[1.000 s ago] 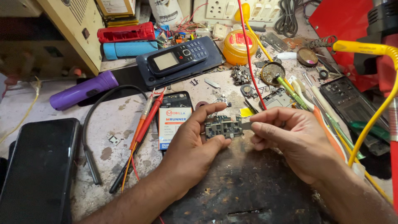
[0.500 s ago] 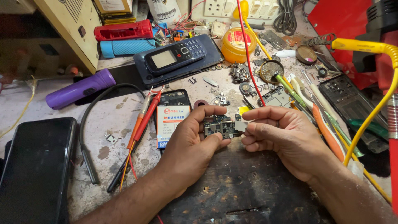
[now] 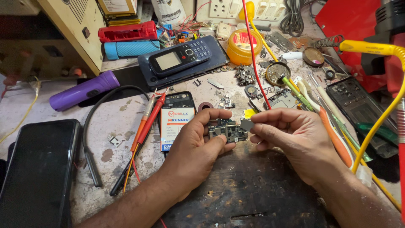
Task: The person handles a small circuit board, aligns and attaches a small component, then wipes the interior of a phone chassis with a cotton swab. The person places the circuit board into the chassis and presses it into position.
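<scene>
**Both hands on a small circuit board**

The left hand (image 3: pixel 198 141) grips a small circuit board (image 3: pixel 228 131) between thumb and fingers, holding it just above the dark, scorched patch of the surface (image 3: pixel 236 185). The right hand (image 3: pixel 291 141) pinches a small grey metal piece (image 3: pixel 246 123) between thumb and forefinger, right at the board's right edge; whether the piece touches the board cannot be told.

Just left of the left hand lies a phone battery (image 3: pixel 175 122) with a white label, and beside it two probes (image 3: pixel 145 122), one red and one orange, run diagonally. A black phone (image 3: pixel 36 169) lies face up at the far left, with a purple torch (image 3: pixel 84 90) above it. Behind the hands a keypad phone (image 3: pixel 181 57) rests on a dark case. A yellow tin (image 3: pixel 244 46) stands further back, with loose metal parts scattered near it. At the right, a red wire (image 3: pixel 253 55) and a yellow cable (image 3: pixel 379 122) cross the surface, beside an open phone shell (image 3: pixel 358 107).
</scene>
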